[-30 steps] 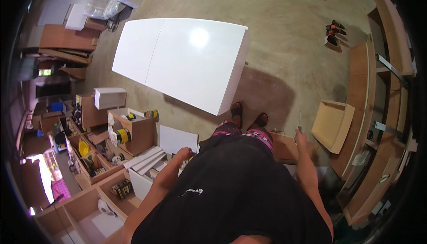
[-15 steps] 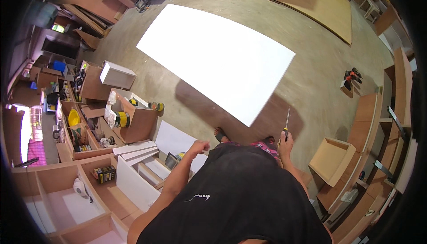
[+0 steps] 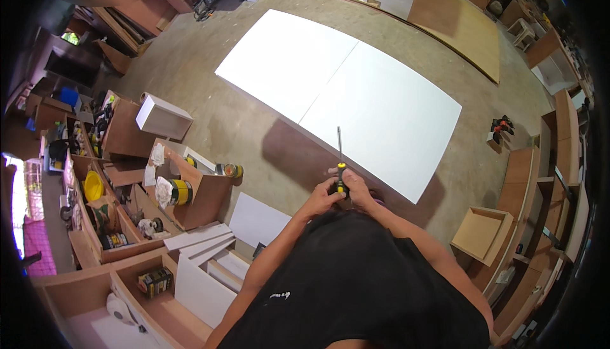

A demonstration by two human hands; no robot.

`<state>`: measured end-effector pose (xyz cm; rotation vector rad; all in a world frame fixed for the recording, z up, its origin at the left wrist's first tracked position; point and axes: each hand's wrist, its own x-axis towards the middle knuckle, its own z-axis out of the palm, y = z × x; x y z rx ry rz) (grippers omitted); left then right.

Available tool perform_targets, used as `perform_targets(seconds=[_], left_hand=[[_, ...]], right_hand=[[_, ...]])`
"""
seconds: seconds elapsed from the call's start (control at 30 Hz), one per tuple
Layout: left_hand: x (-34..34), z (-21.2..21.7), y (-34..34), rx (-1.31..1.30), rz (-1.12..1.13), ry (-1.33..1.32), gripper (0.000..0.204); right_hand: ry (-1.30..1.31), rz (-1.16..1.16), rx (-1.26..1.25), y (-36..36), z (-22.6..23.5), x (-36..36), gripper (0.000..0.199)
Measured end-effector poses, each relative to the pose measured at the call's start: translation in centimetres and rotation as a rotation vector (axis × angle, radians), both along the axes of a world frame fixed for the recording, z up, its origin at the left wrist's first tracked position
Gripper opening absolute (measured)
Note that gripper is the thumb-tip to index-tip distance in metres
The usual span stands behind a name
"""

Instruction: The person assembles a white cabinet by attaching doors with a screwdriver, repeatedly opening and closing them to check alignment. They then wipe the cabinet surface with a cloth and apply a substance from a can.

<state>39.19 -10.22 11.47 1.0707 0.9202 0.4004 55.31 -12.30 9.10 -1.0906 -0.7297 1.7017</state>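
In front of my body I hold a screwdriver (image 3: 343,180) with a black and yellow handle, its long metal shaft pointing away from me. My right hand (image 3: 359,191) is closed around the handle from the right. On the other side, my left hand (image 3: 319,199) is closed with its fingers against the same handle; some fingertips are hidden. Just past the hands lies a large white panel piece (image 3: 387,120), raised above the floor, with a thin seam across its middle. The screwdriver's tip overlaps the panel's near edge in view; whether they touch, I cannot tell.
At left, a wooden cabinet (image 3: 206,187) bears tins, near a small white box (image 3: 163,118). Open wooden compartments (image 3: 114,279) fill the lower left. A shallow tray (image 3: 480,234) and long shelving stand at right. An orange-black power tool (image 3: 502,125) sits farther off.
My right hand has brought the screwdriver leftward to my middle. My left hand has moved in from the left and closed on its handle. The view has shifted, and the panel's seam now shows.
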Motion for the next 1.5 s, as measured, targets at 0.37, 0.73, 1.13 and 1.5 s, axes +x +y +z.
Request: perform_targets(seconds=[0.37,0.73,1.13,1.5], left_hand=[[-15.4,-6.0,7.1,-0.207,0.638,-0.061,0.045],[-38.1,-10.7,4.9,-0.457,1.116,0.662,0.014],[-51.5,-13.5,24.0,-0.327,0.674,0.685,0.016],[-69.5,-18.8,50.5,-0.282,0.782,0.551,0.011]], right_hand=[[-0.244,0.572,0.166,13.9,-6.1,-14.5,0.051],[-1.034,1.000,0.867,38.1,-7.7,-23.5,0.041],[-1.497,0.793,0.802,57.9,-8.0,-33.5,0.072],[-1.728,1.018,0.618,71.0,-6.6,-47.4,0.043]])
